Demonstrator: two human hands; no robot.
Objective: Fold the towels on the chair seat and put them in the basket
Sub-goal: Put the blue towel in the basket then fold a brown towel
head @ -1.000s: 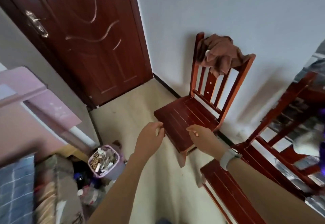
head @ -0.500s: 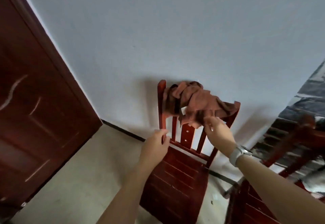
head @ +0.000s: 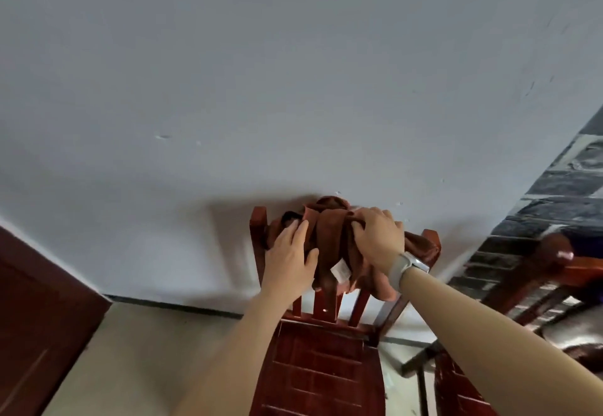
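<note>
The right hand [head: 378, 239] clutches the brown towel [head: 329, 236] draped over the chair [head: 326, 376] back; the left hand [head: 288, 259] rests flat against it, fingers straight.

right hand [head: 378, 239] clutching brown towel [head: 329, 236], left hand [head: 288, 260] seemingly flat against it

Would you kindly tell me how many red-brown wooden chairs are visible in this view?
2. One red-brown slatted wooden chair stands against the wall, brown towels bunched over its backrest; a second chair shows partly at the right edge. Others may lie outside the view.
</note>
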